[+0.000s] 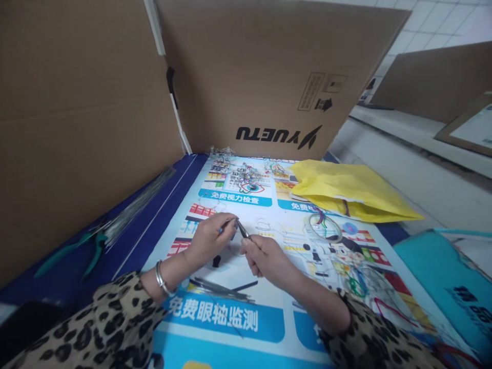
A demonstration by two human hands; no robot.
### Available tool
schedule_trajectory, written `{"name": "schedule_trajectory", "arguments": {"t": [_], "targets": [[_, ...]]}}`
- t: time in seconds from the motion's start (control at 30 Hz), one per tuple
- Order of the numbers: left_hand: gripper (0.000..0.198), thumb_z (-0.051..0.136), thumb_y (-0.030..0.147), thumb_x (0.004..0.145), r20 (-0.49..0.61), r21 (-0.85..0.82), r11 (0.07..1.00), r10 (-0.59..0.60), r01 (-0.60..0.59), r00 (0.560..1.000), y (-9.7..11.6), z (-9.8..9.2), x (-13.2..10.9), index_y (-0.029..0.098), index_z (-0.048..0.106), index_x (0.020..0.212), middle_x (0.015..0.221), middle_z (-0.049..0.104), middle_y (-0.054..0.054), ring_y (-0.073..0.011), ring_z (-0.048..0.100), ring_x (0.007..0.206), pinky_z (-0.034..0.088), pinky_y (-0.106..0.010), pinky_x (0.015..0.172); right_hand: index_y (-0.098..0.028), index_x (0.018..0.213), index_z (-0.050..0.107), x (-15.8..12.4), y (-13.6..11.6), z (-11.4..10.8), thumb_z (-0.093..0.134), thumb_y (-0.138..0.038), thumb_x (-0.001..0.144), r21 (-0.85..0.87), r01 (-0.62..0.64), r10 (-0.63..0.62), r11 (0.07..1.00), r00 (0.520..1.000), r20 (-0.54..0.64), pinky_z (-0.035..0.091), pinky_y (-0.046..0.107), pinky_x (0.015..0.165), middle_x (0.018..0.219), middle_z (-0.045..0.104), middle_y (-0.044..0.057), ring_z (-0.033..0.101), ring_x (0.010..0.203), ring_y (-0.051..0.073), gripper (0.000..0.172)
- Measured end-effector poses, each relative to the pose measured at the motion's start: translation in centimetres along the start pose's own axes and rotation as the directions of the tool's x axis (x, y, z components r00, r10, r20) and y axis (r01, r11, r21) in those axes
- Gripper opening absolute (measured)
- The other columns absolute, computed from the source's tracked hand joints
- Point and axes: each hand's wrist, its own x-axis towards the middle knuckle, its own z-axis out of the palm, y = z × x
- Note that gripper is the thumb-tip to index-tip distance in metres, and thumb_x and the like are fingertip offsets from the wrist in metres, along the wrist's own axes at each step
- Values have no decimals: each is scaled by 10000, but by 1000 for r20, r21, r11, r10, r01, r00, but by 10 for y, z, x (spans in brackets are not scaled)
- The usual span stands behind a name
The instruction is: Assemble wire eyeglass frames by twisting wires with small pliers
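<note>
My right hand [265,256] is closed around a pair of pliers [243,229] with slim metal jaws, which point up and to the left. Their tip meets the fingertips of my left hand [211,236], closed in a pinch. What looks like a thin wire is between those fingers, mostly hidden; a speck of blue shows there too. Below both hands, a bundle of thin dark strips [223,290] lies on the printed sheet [269,287]. Right of the pliers rests a clear ring-shaped roll [325,228] with coloured wires through it.
Cardboard panels [269,77] wall off the back and left. Tangled wires [248,177] lie at the back; a yellow bag [353,189] sits back right. Teal-handled pliers [94,253] and a bundle of straight wires [140,205] are left. A teal box [442,282] and loose coloured wires [357,284] are right.
</note>
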Motion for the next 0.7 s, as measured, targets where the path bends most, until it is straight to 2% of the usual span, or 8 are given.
{"name": "schedule_trajectory", "arguments": {"t": [0.33,0.5,0.7], "targets": [[142,475,187,820,39,-106,989,-102,105,994,8,-4,3,157,614,812,656,655,2,-101,602,616,452,-206,616,-172,731,535,3,9,3,333,-411,885,-74,55,-60,996,997,-58,352,172,398,471,456,-46,458,395,71,348],[160,468,217,827,99,-172,970,-156,171,983,8,-8,6,158,611,787,643,644,6,-97,598,606,456,-198,600,-175,709,518,3,11,4,334,-415,885,-102,69,-77,992,994,-77,353,176,401,473,462,-42,467,401,76,350],[196,464,287,838,216,-346,899,-201,267,956,0,-11,9,149,601,814,673,636,-11,-107,616,602,490,-213,598,-175,730,538,2,7,1,352,-409,881,-105,47,-52,993,998,-44,352,176,406,476,479,-40,463,406,75,335]]}}
